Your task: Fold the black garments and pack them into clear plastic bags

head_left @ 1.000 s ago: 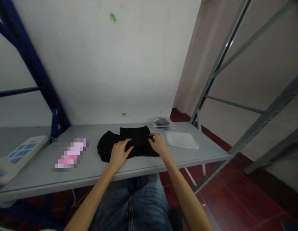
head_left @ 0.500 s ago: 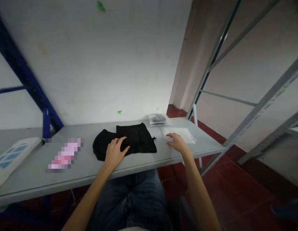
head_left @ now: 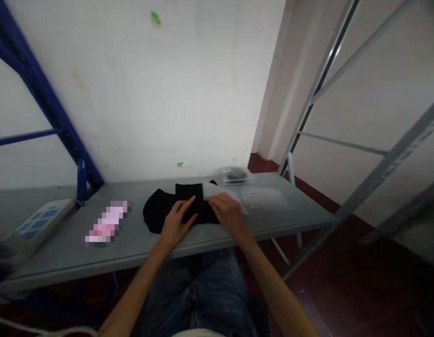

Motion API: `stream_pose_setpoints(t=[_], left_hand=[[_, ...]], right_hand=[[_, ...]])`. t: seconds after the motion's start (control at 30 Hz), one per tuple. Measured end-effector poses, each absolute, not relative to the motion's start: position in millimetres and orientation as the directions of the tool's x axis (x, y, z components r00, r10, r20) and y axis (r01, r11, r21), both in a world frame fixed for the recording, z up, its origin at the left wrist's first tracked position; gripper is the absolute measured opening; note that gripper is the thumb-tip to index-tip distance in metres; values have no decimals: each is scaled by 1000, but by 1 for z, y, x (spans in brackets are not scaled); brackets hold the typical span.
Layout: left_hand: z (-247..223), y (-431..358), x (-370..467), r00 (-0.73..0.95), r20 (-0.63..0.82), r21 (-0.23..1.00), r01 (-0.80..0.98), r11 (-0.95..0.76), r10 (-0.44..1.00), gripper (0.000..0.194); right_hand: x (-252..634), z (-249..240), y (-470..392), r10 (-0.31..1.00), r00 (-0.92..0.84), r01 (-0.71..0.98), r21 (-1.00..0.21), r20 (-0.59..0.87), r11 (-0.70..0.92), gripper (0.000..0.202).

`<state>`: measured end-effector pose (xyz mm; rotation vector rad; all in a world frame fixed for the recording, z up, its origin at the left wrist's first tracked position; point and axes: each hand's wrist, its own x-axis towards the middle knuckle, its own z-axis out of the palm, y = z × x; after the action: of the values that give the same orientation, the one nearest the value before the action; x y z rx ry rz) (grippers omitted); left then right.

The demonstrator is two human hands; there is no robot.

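A folded black cloth item (head_left: 154, 211), whose exact kind I cannot make out, lies flat near the table's front edge. On its lower middle rests my left hand (head_left: 173, 223), thumb and fingers apart. My right hand (head_left: 230, 216) pinches a frosted translucent plastic bag (head_left: 212, 189) at its edge. That bag overlaps the right part of the black cloth and partly hides it. To the right of this hand lies another flat translucent bag (head_left: 268, 199) with a small label.
Behind the bags sits a small stack of clear packages (head_left: 237, 175) with dark contents. A pixelated pink object (head_left: 108, 223) and a white box with blue panels (head_left: 45, 217) are on the grey table (head_left: 133, 255) to the left. Metal frames (head_left: 315, 89) stand at both sides.
My right hand has moved left from the flat bags, bringing one bag over the black cloth. My left hand stays on the cloth. The view has shifted slightly.
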<state>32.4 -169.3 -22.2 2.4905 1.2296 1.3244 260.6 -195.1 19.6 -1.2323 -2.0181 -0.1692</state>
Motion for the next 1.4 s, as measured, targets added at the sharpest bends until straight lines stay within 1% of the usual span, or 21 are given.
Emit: stream_pose_setpoints(t=[0.03, 0.07, 0.13, 0.2, 0.27, 0.33, 0.4, 0.43, 0.5, 0.57, 0.6, 0.67, 0.73, 0.77, 0.83, 0.93, 1.0, 1.1, 1.2, 1.27, 1.4], left_hand=[[-23, -169, 31, 338, 660, 399, 598, -695, 670, 43], [-24, -169, 30, 352, 657, 399, 587, -704, 666, 35], [-25, -168, 28, 321, 673, 408, 590, -696, 667, 25], [-23, -167, 27, 224, 698, 445, 608, -657, 680, 23], [-21, -165, 24, 72, 712, 522, 612, -594, 699, 23], [-20, -163, 22, -61, 687, 615, 581, -534, 725, 24], [-20, -160, 19, -116, 636, 686, 537, -491, 763, 26], [-19, -159, 18, -124, 623, 699, 531, -478, 773, 27], [-19, -161, 19, -159, 647, 675, 575, -463, 745, 33], [-17, -166, 22, -196, 727, 591, 666, -454, 659, 44], [-16, -170, 25, -171, 768, 530, 709, -464, 617, 46], [-15, -179, 30, -8, 816, 380, 760, -527, 577, 43], [-16, -185, 34, 205, 795, 240, 758, -607, 571, 33], [-17, -187, 35, 290, 769, 190, 747, -637, 570, 29], [-19, -188, 35, 385, 730, 140, 724, -675, 565, 23], [-21, -185, 32, 391, 743, 132, 709, -692, 542, 21], [-22, -183, 30, 359, 763, 136, 724, -676, 537, 20], [-21, -181, 26, 305, 783, 149, 754, -640, 541, 19], [-20, -180, 21, 206, 813, 190, 791, -582, 545, 18], [-20, -180, 16, 136, 821, 230, 810, -540, 554, 18], [-19, -180, 11, 34, 810, 315, 817, -483, 586, 19]], right_hand=[[243, 16, -197, 680, -359, 768, -211, 639, 604, 30], [230, 12, -199, 655, -417, 742, -180, 630, 646, 29], [216, 6, -200, 634, -472, 714, -157, 613, 683, 31], [222, 5, -199, 659, -445, 734, -173, 607, 656, 39], [241, 9, -196, 708, -376, 784, -202, 598, 587, 45], [264, 15, -194, 761, -290, 841, -226, 580, 492, 39], [282, 21, -192, 798, -222, 876, -245, 560, 415, 29], [288, 22, -192, 809, -203, 883, -254, 552, 395, 26], [292, 24, -191, 817, -181, 883, -276, 547, 380, 23], [287, 23, -192, 816, -183, 875, -287, 549, 390, 23], [282, 22, -192, 814, -192, 872, -286, 549, 398, 24], [269, 20, -193, 804, -231, 864, -265, 548, 428, 24], [257, 20, -196, 786, -287, 854, -227, 547, 469, 24], [252, 20, -198, 774, -314, 848, -204, 550, 489, 24], [242, 20, -202, 745, -364, 836, -157, 558, 526, 23], [235, 18, -204, 723, -397, 831, -113, 565, 545, 22], [236, 16, -202, 727, -383, 836, -121, 570, 535, 23], [249, 14, -196, 752, -321, 837, -198, 576, 510, 26], [274, 17, -191, 793, -204, 837, -318, 575, 445, 28], [292, 20, -188, 801, -123, 833, -377, 587, 404, 28], [312, 22, -185, 792, -35, 827, -428, 609, 365, 26]])
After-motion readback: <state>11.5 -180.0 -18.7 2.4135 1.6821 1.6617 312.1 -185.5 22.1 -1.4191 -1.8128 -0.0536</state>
